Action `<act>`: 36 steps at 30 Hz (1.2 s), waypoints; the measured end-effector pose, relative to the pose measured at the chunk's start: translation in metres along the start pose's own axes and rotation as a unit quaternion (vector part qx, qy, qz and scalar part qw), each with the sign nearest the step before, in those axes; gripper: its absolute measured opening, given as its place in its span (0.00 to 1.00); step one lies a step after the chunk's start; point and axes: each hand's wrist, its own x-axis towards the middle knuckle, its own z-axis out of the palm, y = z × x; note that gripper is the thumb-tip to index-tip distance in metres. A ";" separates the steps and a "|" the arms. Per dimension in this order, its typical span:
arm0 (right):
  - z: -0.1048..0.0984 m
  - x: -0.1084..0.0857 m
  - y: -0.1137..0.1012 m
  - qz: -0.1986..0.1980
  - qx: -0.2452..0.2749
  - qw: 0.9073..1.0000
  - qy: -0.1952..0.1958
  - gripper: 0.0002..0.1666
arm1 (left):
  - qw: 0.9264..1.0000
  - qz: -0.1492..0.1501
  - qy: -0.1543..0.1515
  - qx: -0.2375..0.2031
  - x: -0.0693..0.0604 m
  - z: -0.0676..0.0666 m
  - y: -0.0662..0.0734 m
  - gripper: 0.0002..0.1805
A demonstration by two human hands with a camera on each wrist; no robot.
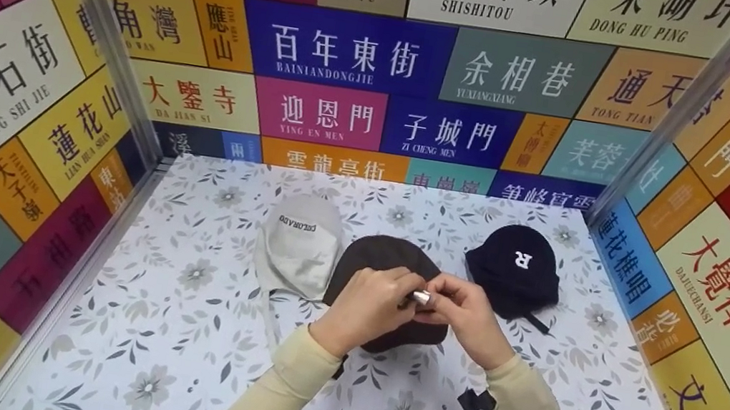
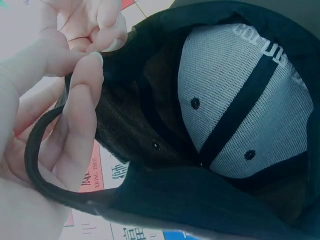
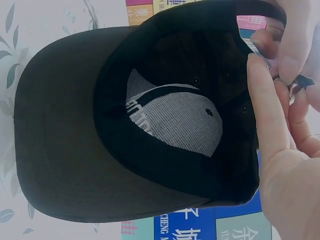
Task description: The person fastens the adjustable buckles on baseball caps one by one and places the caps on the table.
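Both hands hold a dark brown baseball cap (image 1: 389,252) above the table, at its rear opening. The left hand (image 1: 370,303) grips the cap's back strap (image 2: 31,155), which loops across the fingers in the left wrist view. At the strap's small silver metal buckle (image 1: 422,297), the right hand (image 1: 468,316) pinches with thumb and fingertips. In the right wrist view, the cap's brim (image 3: 55,125) points left, and its pale mesh lining (image 3: 185,117) shows inside. Fingers partly hide the strap's end at the buckle.
A pale grey cap (image 1: 300,253) with a long strap lies left of the hands, and a black cap (image 1: 514,274) with a white letter lies to the right. The table (image 1: 184,351) has a floral cover. Panels with signs (image 1: 352,51) enclose the back and sides.
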 end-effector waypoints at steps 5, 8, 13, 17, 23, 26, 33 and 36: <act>-0.004 0.000 -0.001 -0.006 0.003 1.000 0.013 0.10 | 1.000 -0.023 0.001 0.011 -0.001 0.000 -0.003 0.10; -0.004 0.000 -0.001 -0.005 -0.006 1.000 0.021 0.11 | 1.000 -0.028 -0.002 0.010 -0.002 0.000 -0.004 0.10; -0.002 -0.001 0.002 -0.010 -0.011 0.999 0.033 0.14 | 1.000 -0.025 0.003 0.007 -0.002 0.002 -0.004 0.11; 0.001 -0.002 0.005 -0.019 -0.013 0.999 0.033 0.15 | 1.000 -0.023 0.013 0.008 -0.002 0.004 -0.003 0.10; 0.003 -0.004 0.009 -0.027 -0.009 0.999 0.046 0.16 | 0.999 -0.023 0.023 0.013 -0.004 0.008 -0.001 0.12; 0.002 -0.006 0.010 -0.028 -0.007 0.998 0.049 0.15 | 0.999 -0.023 0.026 0.013 -0.005 0.010 -0.001 0.12; 0.002 -0.007 0.011 -0.036 -0.014 0.997 0.060 0.12 | 0.999 -0.023 0.040 0.019 -0.004 0.012 -0.002 0.10; 0.001 -0.007 0.010 -0.038 -0.016 0.997 0.063 0.13 | 0.998 -0.021 0.048 0.021 -0.004 0.013 -0.002 0.10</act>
